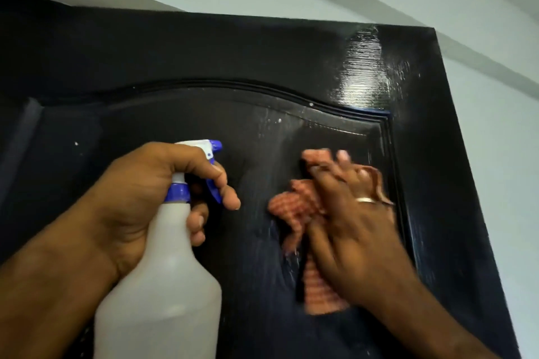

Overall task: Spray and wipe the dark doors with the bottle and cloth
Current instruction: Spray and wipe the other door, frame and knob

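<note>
The bottle is in the left hand, in front of the door panel's left part. To its right, the right hand presses the cloth against the panel, near the door's upper right corner.

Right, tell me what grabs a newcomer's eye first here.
The white spray bottle with blue trigger fills the lower left, gripped at the neck by the left hand. At centre right, the right hand presses a reddish checked cloth against the glossy dark door, which shines wet at its top right corner.
</note>
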`<state>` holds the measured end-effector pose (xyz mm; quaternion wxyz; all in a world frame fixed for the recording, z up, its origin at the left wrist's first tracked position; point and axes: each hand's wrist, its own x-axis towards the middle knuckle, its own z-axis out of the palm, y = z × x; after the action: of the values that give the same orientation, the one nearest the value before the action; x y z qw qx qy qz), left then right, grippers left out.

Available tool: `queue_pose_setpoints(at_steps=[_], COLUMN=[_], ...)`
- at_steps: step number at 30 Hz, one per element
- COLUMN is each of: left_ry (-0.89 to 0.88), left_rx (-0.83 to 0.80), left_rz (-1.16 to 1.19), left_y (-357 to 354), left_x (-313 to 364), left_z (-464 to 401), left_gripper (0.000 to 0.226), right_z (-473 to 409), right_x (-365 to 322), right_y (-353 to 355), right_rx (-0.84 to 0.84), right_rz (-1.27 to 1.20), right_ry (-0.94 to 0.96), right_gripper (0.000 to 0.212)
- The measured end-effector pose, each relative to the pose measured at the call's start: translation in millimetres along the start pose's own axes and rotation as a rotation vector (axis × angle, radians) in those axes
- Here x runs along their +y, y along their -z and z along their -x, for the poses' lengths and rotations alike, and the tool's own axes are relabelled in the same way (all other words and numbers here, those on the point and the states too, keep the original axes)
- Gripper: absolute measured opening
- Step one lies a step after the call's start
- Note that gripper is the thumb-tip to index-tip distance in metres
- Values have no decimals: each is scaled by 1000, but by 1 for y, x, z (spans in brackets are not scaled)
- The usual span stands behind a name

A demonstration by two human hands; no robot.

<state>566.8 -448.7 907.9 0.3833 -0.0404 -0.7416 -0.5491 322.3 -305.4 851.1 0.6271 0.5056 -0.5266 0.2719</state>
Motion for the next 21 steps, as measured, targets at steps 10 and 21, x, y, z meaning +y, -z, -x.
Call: queue_pose_setpoints(at_steps=[10, 21], left_ry=[53, 20], left_rx=[130, 167], left_rz=[-25, -4], left_y=[-25, 10], left_x=[29, 40], left_z=[-15, 3], left_gripper=[14, 16], right_z=[-138, -144], right_x=[30, 1], right_y=[-7, -22], right_rx=[152, 209], right_rz=[185, 64], right_ry=[-124, -148], right_gripper=[39, 45])
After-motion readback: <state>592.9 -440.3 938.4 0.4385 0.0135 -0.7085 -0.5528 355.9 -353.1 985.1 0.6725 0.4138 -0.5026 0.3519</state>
